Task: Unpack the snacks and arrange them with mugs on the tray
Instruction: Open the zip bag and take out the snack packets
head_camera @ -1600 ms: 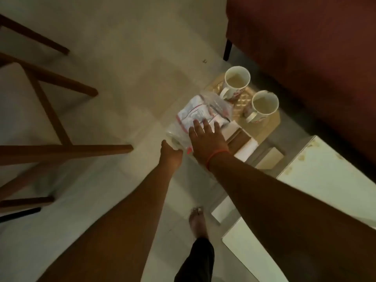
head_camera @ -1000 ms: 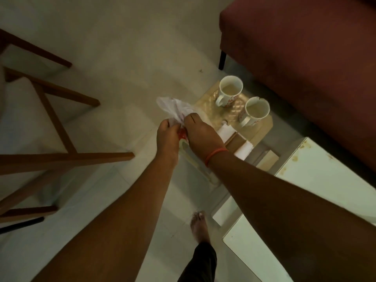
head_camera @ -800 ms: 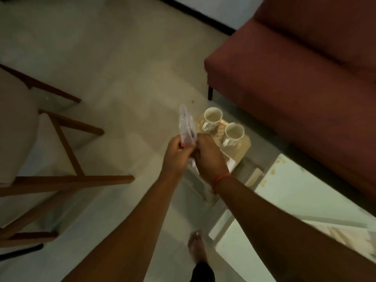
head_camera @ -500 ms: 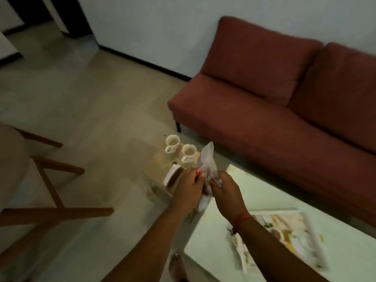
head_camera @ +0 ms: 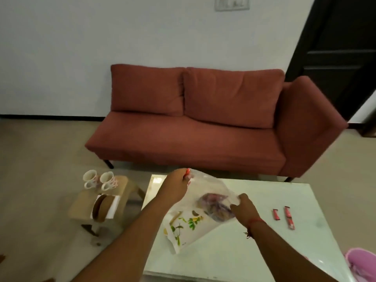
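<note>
I hold a clear plastic snack bag (head_camera: pixel 211 192) over the white table (head_camera: pixel 264 241). My left hand (head_camera: pixel 177 188) pinches its upper left corner by a red strip. My right hand (head_camera: pixel 243 208) grips its lower right edge. Dark purple snacks show through the plastic. Under the bag lies a white tray (head_camera: pixel 183 231) printed with green leaves. Two white mugs (head_camera: pixel 99 180) with pink patterns stand on a small beige stool (head_camera: pixel 81 202) to the left, beside an open white box (head_camera: pixel 103 206).
Two red sachets (head_camera: pixel 283 215) lie on the table's right part. A red sofa (head_camera: pixel 203 127) stands behind the table, against the wall. A dark door (head_camera: pixel 337 47) is at the far right. Something pink (head_camera: pixel 362 263) sits at the lower right corner.
Both hands lifted the bag from the stool and carried it right, over the table and tray. The view swung up from the floor to the sofa.
</note>
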`<state>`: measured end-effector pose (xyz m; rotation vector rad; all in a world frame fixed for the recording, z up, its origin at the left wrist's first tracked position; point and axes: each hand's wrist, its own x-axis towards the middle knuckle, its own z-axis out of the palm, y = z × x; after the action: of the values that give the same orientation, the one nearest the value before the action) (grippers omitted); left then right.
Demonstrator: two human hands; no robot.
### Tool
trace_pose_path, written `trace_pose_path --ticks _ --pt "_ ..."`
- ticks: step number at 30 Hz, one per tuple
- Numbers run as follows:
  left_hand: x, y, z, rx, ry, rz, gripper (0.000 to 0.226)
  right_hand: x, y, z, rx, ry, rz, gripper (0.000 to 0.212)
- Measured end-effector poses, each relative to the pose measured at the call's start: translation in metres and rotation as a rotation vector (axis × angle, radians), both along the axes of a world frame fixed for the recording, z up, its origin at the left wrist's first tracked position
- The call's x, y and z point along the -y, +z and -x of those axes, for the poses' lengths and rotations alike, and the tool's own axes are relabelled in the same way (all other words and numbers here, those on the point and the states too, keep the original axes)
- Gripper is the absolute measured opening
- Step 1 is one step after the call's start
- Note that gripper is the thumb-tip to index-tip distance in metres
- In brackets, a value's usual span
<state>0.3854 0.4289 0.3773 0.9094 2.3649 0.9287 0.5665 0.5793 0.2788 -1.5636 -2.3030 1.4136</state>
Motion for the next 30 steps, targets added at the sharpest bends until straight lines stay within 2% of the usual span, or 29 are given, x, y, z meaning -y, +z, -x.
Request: trace_pose_path --ticks 2,4,6,8,10,12,15,19,22,26,28,30 --pt "-0.011 0.011 -0.009 -0.045 -0.103 0.059 0.020 -0.012 0.008 -0.017 0.041 -0.033 -0.064 0.043" --pt "-0.021 0.026 -0.017 -0.099 -0.195 0.104 0.020 -0.015 0.027 -0.022 -0.060 -0.032 -0.232 0.048" --pt "-0.030 0.039 -0.023 -0.166 -0.281 0.136 0.021 -0.010 0.055 -0.018 -0.302 0.031 -0.366 0.045" --pt "-0.036 0.053 -0.028 -0.227 -0.354 0.169 0.019 -0.003 0.088 -0.009 -0.464 0.184 -0.417 0.042" --pt "-0.038 0.061 -0.030 -0.225 -0.391 0.138 0.012 0.004 0.116 0.003 -0.535 0.331 -0.371 0.036" --pt "-0.034 0.067 -0.029 -0.177 -0.406 0.059 0.010 0.008 0.135 0.015 -0.538 0.426 -0.421 0.024" --pt "-0.023 0.073 -0.019 -0.111 -0.382 -0.053 0.011 0.012 0.151 0.030 -0.529 0.410 -0.546 0.013" --pt "0.005 0.071 0.014 -0.042 -0.249 -0.219 0.009 0.018 0.163 0.046 -0.606 0.374 -0.605 0.024" --pt "0.032 0.049 0.050 -0.041 -0.186 -0.190 0.011 0.022 0.167 0.052 -0.666 0.311 -0.584 0.032" --pt "0.061 0.002 0.080 0.001 -0.103 -0.100 0.019 0.027 0.169 0.055 -0.723 0.250 -0.547 0.031" --pt "0.066 -0.013 0.085 0.077 -0.035 -0.125 0.022 0.030 0.168 0.056 -0.719 0.238 -0.549 0.029" --pt "0.065 -0.019 0.087 0.055 0.037 -0.212 0.023 0.031 0.168 0.055 -0.727 0.222 -0.545 0.032"
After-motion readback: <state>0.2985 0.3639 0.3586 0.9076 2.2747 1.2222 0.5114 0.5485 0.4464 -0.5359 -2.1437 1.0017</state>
